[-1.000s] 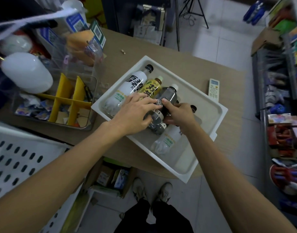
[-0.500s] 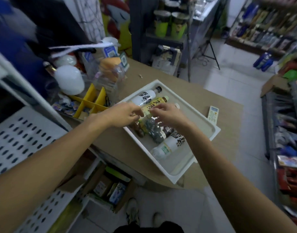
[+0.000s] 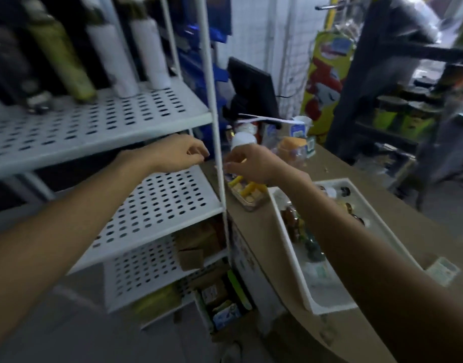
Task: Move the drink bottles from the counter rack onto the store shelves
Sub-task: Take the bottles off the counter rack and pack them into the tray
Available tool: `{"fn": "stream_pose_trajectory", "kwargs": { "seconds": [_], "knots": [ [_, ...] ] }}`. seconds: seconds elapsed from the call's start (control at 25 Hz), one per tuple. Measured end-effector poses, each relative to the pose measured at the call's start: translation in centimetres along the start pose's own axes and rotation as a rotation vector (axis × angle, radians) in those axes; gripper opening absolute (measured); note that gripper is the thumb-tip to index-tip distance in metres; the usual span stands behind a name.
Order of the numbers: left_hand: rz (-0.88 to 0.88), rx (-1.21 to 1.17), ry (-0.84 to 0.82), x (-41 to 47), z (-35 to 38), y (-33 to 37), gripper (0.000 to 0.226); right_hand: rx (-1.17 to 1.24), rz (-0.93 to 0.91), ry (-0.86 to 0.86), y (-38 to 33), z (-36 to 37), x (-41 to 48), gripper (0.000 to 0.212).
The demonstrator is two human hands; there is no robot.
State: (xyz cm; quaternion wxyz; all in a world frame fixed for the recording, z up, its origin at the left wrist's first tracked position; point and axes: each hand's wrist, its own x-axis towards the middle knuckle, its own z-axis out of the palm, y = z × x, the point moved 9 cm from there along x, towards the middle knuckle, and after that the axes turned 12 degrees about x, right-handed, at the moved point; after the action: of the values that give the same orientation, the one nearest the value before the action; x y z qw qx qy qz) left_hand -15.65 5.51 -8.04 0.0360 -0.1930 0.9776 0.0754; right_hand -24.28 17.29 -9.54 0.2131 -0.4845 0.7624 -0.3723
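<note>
Our bottles (image 3: 294,221) lie flat in the tray (image 3: 330,297) on the right, their long axes running near to far and caps pointing far. Half a second ago both hands were on them. Now our left hand (image 3: 178,153) and right hand (image 3: 251,163) hang empty, fingers loosely curled, by the shelf (image 3: 157,205).

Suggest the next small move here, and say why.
Probably lower the right hand to the white tray and grip a bottle: it and the left hand look empty, bottles lie in the tray, and the middle shelf has bare room.
</note>
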Motion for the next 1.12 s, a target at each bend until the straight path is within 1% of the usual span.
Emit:
{"fn": "stream_pose_trajectory", "kwargs": {
  "seconds": [0.08, 0.16, 0.24, 0.36, 0.48, 0.64, 0.84, 1.0, 1.12],
  "knots": [
    [-0.113, 0.020, 0.049, -4.4, -2.3, -3.6, 0.023, -0.024, -0.096, -0.048, -4.1, 1.5, 0.9, 0.028],
    [-0.205, 0.027, 0.066, -8.4, -4.0, -6.4, 0.021, -0.048, -0.181, -0.107, -8.0, 3.2, 1.9, 0.024],
    [-0.281, 0.023, 0.081, -11.9, -5.4, -8.5, 0.021, -0.085, -0.259, -0.163, -11.6, 4.7, 2.7, 0.025],
    [-0.363, 0.025, 0.097, -15.9, -6.9, -10.3, 0.023, -0.124, -0.322, -0.194, -16.0, 6.1, 3.7, 0.029],
    [-0.409, 0.020, 0.140, -18.9, -8.4, -11.9, 0.023, -0.149, -0.363, -0.229, -19.3, 7.8, 4.3, 0.032],
    [-0.433, -0.008, 0.151, -21.1, -9.6, -14.6, 0.025, -0.178, -0.403, -0.278, -22.7, 10.2, 5.1, 0.035],
    [-0.425, -0.008, 0.203, -21.0, -11.5, -18.3, 0.025, -0.246, -0.422, -0.282, -26.1, 11.6, 7.4, 0.034],
    [-0.363, -0.036, 0.226, -18.5, -12.2, -20.1, 0.027, -0.223, -0.371, -0.233, -26.3, 11.2, 9.9, 0.032],
    [-0.281, -0.059, 0.227, -15.7, -12.2, -20.6, 0.025, -0.207, -0.317, -0.147, -25.1, 10.2, 11.5, 0.032]
  ]
}}
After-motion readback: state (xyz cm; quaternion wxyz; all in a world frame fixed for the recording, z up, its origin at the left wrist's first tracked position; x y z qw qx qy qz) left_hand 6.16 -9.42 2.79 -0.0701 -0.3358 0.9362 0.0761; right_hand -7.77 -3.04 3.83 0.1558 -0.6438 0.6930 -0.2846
